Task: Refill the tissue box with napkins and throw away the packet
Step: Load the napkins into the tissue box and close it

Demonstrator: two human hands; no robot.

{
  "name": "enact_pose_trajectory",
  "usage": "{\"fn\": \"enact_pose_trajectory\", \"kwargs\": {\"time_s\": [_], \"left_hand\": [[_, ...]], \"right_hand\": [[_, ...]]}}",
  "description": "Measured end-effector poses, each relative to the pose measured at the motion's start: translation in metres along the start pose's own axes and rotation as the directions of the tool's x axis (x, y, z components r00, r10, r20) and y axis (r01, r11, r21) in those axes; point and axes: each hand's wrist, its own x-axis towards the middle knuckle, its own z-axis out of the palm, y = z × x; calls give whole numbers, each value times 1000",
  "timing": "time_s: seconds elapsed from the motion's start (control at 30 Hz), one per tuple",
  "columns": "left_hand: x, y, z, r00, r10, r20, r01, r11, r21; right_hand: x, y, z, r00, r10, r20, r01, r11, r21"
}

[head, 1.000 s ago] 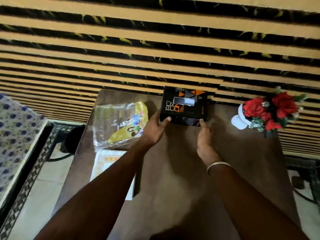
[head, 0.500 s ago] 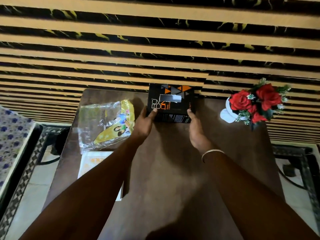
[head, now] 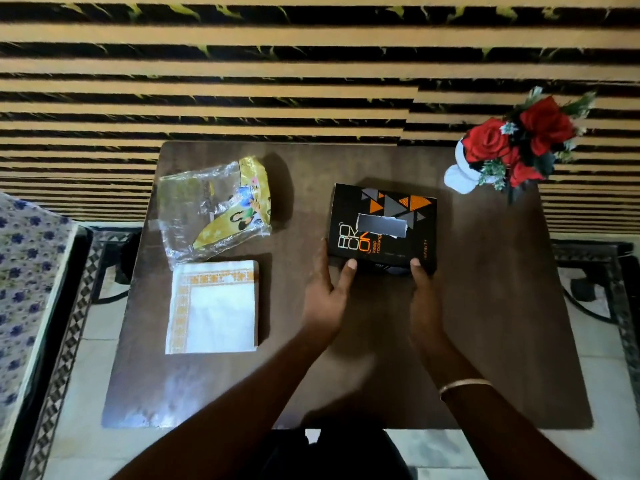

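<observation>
A black tissue box point(head: 382, 226) with orange triangles and a slot in its top rests on the brown table point(head: 485, 323). My left hand point(head: 327, 292) grips its near left corner, thumb on the box's front edge. My right hand point(head: 424, 292) holds the near right corner. To the left lies a stack of white napkins point(head: 214, 308) with an orange border. Behind the stack sits the crumpled clear and yellow plastic packet point(head: 221, 209), lying open.
A white vase of red roses point(head: 509, 147) stands at the table's far right corner. A striped wall runs behind the table. A flower-print cushion point(head: 24, 289) is at the left, and dark metal furniture frames point(head: 595, 271) flank the table.
Both hands have drawn the tissue box from the table's back edge toward me. The camera's view has shifted, so the whole napkin stack now shows.
</observation>
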Motion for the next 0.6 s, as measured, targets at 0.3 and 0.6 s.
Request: {"fn": "enact_pose_trajectory", "kwargs": {"time_s": [0.3, 0.6], "left_hand": [[-46, -33, -2, 1000, 0, 18, -3, 990, 144], [-46, -45, -7, 997, -8, 83, -9, 980, 201]], "right_hand": [[-30, 23, -36, 998, -56, -27, 55, 998, -40], [-33, 8, -38, 994, -73, -84, 49, 963, -264]]}}
